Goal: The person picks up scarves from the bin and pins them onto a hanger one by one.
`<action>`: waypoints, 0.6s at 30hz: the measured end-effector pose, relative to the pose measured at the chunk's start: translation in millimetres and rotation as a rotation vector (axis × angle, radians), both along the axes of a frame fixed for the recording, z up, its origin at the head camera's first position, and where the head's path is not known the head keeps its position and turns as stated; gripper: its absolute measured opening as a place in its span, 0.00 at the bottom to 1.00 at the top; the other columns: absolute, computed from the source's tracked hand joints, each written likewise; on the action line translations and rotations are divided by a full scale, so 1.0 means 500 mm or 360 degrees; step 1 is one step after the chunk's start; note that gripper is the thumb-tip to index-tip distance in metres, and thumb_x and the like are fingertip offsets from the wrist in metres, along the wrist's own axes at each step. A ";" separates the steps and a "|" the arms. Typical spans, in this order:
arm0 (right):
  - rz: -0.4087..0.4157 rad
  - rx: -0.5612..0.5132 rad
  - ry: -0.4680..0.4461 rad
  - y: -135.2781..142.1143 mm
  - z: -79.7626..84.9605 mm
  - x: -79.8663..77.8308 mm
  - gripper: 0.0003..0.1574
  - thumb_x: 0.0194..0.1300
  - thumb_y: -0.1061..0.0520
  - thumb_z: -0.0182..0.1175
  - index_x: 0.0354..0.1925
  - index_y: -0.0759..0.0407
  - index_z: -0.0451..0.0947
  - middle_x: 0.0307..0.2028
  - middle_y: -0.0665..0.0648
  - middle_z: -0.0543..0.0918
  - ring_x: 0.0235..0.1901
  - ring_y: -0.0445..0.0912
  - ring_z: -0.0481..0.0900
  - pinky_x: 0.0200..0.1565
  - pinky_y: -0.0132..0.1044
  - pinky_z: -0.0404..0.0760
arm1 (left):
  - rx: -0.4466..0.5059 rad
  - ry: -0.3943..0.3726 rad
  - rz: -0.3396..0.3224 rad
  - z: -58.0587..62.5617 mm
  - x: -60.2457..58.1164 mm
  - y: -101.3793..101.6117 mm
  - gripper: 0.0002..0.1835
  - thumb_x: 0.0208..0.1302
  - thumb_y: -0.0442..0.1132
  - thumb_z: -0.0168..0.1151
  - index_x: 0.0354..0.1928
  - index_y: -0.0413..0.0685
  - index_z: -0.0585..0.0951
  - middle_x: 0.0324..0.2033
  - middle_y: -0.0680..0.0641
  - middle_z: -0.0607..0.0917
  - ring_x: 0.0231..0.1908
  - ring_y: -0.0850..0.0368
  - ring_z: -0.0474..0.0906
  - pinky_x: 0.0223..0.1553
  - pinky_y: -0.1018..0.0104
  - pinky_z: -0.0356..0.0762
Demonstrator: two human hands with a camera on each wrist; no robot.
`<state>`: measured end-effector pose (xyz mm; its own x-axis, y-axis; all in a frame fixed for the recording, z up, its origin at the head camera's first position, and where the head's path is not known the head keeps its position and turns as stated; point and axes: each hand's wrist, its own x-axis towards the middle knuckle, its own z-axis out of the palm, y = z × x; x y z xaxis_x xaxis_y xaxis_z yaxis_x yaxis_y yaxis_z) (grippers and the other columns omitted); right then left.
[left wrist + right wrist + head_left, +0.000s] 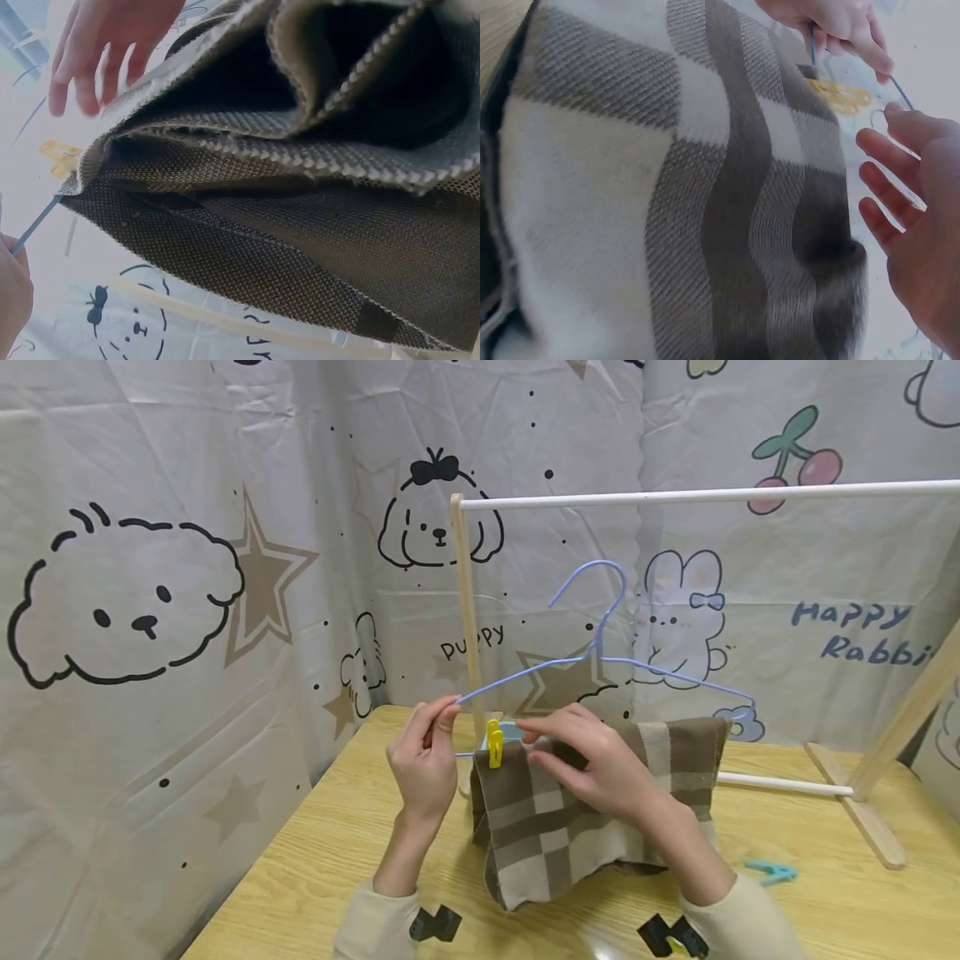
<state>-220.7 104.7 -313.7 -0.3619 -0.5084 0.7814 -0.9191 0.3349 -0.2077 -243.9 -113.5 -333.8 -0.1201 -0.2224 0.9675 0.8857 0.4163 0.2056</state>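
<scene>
A checked brown-and-cream cloth [555, 835] hangs folded over the lower bar of a blue clothes hanger [517, 677]. Near its left end, a yellow clothespin [495, 745] grips the cloth's top edge. My left hand [426, 760] pinches the hanger's left corner between thumb and fingers, just left of the clothespin. Held above the cloth's top edge, my right hand [596, 760] has loosely bent fingers and nothing between them. In the right wrist view its fingers [889, 161] stand apart from the cloth. The left wrist view looks into the cloth's folds [247, 165].
A wooden rack with a white top rail [675, 496] stands behind the hanger. A turquoise clothespin [772, 871] lies on the wooden table [300, 877] at the right. Something light blue [512, 732] shows behind the yellow clothespin. Printed curtains [300, 452] enclose the table.
</scene>
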 end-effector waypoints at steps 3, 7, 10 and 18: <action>0.0011 -0.0060 0.0011 0.024 -0.012 0.014 0.24 0.58 0.67 0.68 0.55 0.61 0.81 0.41 0.51 0.87 0.43 0.43 0.77 0.47 0.29 0.74 | 0.0008 -0.0013 -0.0015 -0.002 0.001 -0.003 0.12 0.68 0.37 0.63 0.37 0.33 0.86 0.15 0.46 0.71 0.16 0.62 0.56 0.19 0.75 0.52; 0.0014 -0.0099 0.0087 0.059 -0.025 0.030 0.24 0.55 0.70 0.67 0.53 0.63 0.82 0.39 0.50 0.87 0.41 0.42 0.78 0.46 0.25 0.75 | 0.0025 -0.0018 0.0015 -0.008 0.007 -0.010 0.12 0.67 0.38 0.63 0.37 0.33 0.86 0.15 0.47 0.71 0.16 0.63 0.55 0.19 0.76 0.52; 0.0007 -0.0112 0.0142 0.086 -0.032 0.037 0.22 0.56 0.68 0.67 0.52 0.64 0.82 0.38 0.50 0.86 0.40 0.41 0.79 0.47 0.25 0.75 | 0.0036 -0.0014 0.0029 -0.010 0.011 -0.016 0.12 0.67 0.38 0.63 0.36 0.33 0.86 0.15 0.47 0.71 0.16 0.63 0.55 0.19 0.77 0.51; -0.0184 -0.0261 0.0063 0.183 -0.052 0.041 0.22 0.52 0.72 0.69 0.48 0.67 0.83 0.35 0.52 0.86 0.35 0.34 0.78 0.35 0.23 0.74 | 0.0029 -0.0032 -0.0079 0.001 0.001 -0.017 0.07 0.64 0.31 0.64 0.37 0.32 0.86 0.16 0.46 0.71 0.17 0.63 0.55 0.19 0.76 0.52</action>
<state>-200.2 196.0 -339.7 -0.3779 -0.3300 0.8650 -0.8850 0.4032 -0.2328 -243.5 -122.0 -333.4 -0.1505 -0.2331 0.9607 0.9008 0.3681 0.2304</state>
